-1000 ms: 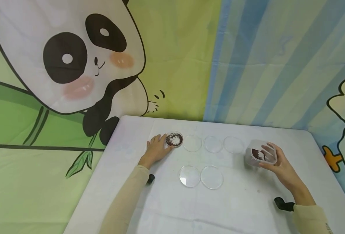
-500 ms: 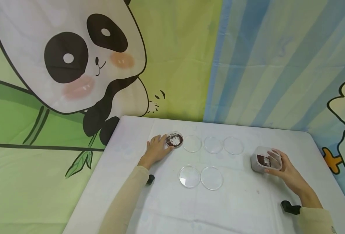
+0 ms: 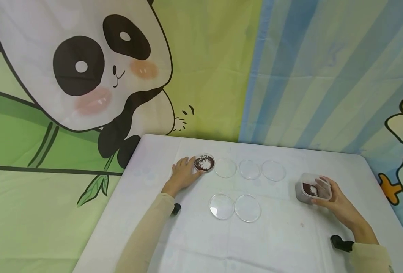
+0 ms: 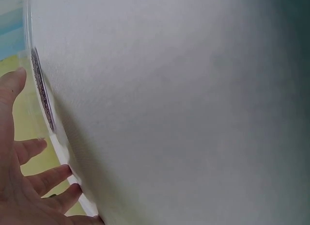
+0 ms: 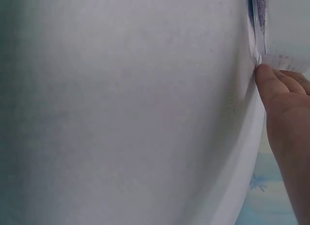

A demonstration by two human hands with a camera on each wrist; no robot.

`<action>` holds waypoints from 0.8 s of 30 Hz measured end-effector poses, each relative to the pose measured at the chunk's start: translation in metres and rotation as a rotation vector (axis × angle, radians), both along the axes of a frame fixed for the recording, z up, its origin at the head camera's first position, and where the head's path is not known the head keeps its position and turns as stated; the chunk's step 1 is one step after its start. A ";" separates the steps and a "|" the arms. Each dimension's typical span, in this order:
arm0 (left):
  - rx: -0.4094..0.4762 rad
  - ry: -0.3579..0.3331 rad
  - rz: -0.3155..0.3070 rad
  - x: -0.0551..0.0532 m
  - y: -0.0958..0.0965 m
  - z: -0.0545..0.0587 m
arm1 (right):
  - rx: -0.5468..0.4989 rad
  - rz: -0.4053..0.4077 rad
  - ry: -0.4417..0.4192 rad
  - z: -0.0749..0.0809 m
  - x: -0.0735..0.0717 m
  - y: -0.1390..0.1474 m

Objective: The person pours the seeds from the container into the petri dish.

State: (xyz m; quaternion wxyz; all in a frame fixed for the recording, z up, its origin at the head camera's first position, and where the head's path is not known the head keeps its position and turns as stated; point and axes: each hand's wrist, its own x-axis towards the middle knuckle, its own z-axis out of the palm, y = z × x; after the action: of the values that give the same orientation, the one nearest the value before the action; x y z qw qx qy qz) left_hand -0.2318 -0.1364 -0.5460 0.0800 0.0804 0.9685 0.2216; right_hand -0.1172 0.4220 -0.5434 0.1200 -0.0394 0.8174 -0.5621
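In the head view my left hand (image 3: pixel 182 173) lies at the left side of a round clear petri dish (image 3: pixel 204 162) filled with dark brown grains topped by white bits. Its fingers are spread, thumb and index finger at the dish's rim; in the left wrist view the thumb (image 4: pixel 18 82) and fingers stand apart around the dish's edge (image 4: pixel 42 89). On the right, my right hand (image 3: pixel 338 203) grips a clear plastic tub (image 3: pixel 304 195) by its right side, fingers behind, thumb in front. Inside the tub lie dark brown stuff and a white patch.
Three clear dishes or lids (image 3: pixel 225 168) continue the back row to the right. Two more clear rounds, a left one (image 3: pixel 221 206) and a right one (image 3: pixel 247 208), lie nearer the front of the white table (image 3: pixel 266 246). A printed panda cloth (image 3: pixel 205 68) hangs behind the table.
My right hand has carried the tub to the right and nearer the front, slowing in the last half second. The left hand and the filled dish have stayed in place.
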 end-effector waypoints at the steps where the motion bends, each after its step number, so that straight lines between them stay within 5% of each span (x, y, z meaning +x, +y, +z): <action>1: 0.000 0.001 0.000 0.000 0.000 0.000 | 0.006 -0.001 -0.003 0.000 0.000 0.001; 18: -0.004 0.008 0.002 0.003 0.002 0.006 | 0.005 -0.020 -0.091 0.004 0.001 0.005; 24: 0.000 0.012 0.002 0.003 0.002 0.006 | 0.016 -0.021 -0.024 0.014 0.006 0.006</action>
State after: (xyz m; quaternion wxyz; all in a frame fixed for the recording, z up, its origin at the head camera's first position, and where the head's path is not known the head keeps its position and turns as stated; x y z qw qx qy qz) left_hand -0.2291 -0.1344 -0.5400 0.0738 0.0808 0.9691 0.2212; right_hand -0.1113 0.4285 -0.5292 0.1242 -0.0230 0.8206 -0.5573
